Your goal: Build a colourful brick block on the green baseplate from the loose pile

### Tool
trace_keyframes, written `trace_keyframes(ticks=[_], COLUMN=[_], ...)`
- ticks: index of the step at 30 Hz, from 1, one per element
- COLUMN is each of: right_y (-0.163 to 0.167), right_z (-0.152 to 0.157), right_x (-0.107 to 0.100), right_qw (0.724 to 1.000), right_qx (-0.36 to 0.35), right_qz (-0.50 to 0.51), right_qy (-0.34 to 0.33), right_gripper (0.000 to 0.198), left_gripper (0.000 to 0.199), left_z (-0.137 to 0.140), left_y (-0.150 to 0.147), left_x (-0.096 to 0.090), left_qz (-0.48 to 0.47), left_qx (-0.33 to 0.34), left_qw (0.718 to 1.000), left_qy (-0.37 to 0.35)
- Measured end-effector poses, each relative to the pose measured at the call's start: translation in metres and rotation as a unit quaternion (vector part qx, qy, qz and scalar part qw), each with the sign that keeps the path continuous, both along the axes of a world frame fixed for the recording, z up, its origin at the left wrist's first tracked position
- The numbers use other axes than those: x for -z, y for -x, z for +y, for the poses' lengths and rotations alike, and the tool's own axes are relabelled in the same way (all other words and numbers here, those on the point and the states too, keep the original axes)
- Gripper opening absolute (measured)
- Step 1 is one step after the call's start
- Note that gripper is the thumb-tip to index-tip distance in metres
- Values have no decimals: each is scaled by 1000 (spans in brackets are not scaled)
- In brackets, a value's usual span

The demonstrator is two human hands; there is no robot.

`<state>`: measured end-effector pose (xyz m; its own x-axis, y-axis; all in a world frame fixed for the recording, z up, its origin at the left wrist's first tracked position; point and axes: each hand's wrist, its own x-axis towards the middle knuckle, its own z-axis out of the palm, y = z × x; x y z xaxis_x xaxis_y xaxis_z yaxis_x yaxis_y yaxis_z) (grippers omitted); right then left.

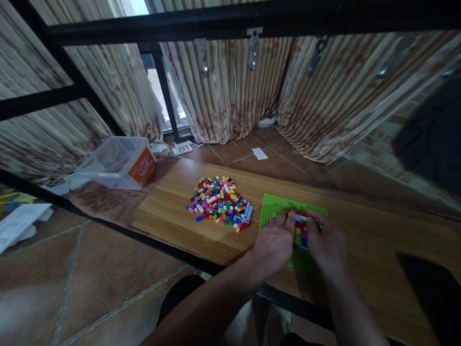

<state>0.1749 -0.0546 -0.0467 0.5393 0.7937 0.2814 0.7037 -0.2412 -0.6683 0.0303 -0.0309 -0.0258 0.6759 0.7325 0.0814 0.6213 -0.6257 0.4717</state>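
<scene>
A green studded baseplate (271, 205) lies on the wooden table. On it is a small build of colourful toy bricks (299, 230), with red, yellow, magenta and blue parts showing between my hands. My left hand (276, 240) is closed at the build's left side, fingers bent over its edge. From the right, my right hand (326, 240) grips the opposite side, with thumb and fingers closed against the bricks. My fingers hide much of the build, so I cannot tell whether a loose brick is held. Left of the baseplate is a pile of loose toy bricks (219, 199) in many colours.
The wooden tabletop (169, 206) has a black metal frame bar (173, 252) along its near edge. A clear plastic box (118, 163) with an orange label stands at the far left. A dark flat object (428, 288) lies at the right. Patterned curtains (230, 91) hang behind.
</scene>
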Motion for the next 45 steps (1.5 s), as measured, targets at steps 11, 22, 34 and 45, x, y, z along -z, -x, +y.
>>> trace_keyframes(ticks=[11,22,34,45], right_y=[-4,-1,1,5], right_z=[-1,6,12,13], right_x=[4,7,9,3], right_qw=[999,999,999,1000], right_qx=[0,4,-7,1], right_qz=[-38,-20,-22,9], right_qy=[29,33,23,20], right_gripper=[47,47,48,46], left_gripper=[57,20,27,21], left_z=[7,72,78,80], left_y=[23,125,140,136], left_x=[-5,-29,-18,-27], left_qz=[-100,62,101,60], left_qx=[5,-363,-375,-336], left_qw=[995,929,921,939], left_qy=[10,-32,-4,-28])
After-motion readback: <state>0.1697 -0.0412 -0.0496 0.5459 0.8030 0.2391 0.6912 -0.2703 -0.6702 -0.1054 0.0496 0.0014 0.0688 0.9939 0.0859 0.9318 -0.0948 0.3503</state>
